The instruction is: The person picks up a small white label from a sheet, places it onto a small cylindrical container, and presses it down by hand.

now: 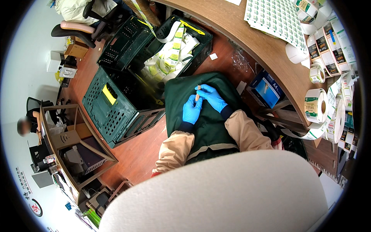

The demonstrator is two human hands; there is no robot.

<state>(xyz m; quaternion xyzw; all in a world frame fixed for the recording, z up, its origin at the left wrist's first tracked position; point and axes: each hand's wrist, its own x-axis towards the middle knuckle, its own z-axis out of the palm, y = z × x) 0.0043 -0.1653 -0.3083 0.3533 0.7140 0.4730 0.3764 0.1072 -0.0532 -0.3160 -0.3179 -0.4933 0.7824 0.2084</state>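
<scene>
Over my lap, covered by a dark green apron (220, 127), both my hands come together in blue gloves. A small, narrow, orange-tan piece (197, 97) is pinched between them; its kind is too small to make out. My left hand (191, 111) grips its lower end with the fingers closed. Around the upper part are the fingers of my right hand (213, 98), also closed, with a dark tip showing just above them. The fingertips of the two hands almost touch.
Green plastic crates (112, 104) stand on the floor ahead-left, one holding tangled label strips (174, 54). A curved wooden desk (266, 50) runs along the right, bearing label sheets (272, 17) and label rolls (315, 106). A blue box (266, 89) sits beneath it. Another person (34, 123) is far left.
</scene>
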